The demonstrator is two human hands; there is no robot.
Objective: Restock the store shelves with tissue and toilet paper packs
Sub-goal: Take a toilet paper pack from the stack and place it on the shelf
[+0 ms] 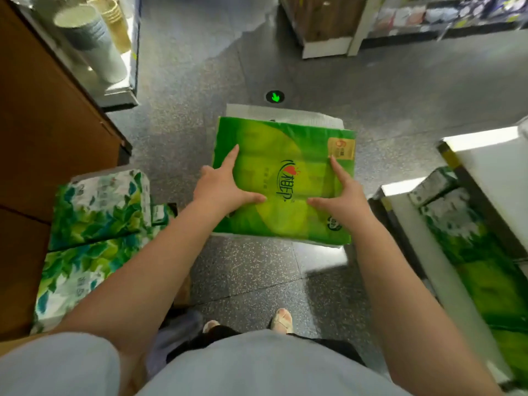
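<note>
Both hands, left (221, 190) and right (343, 195), lie flat-fingered on a green tissue pack (283, 178) over the floor (257, 275), seemingly unshelved; leaf-print packs (97, 212) wait nearby, so restocking remains.
</note>
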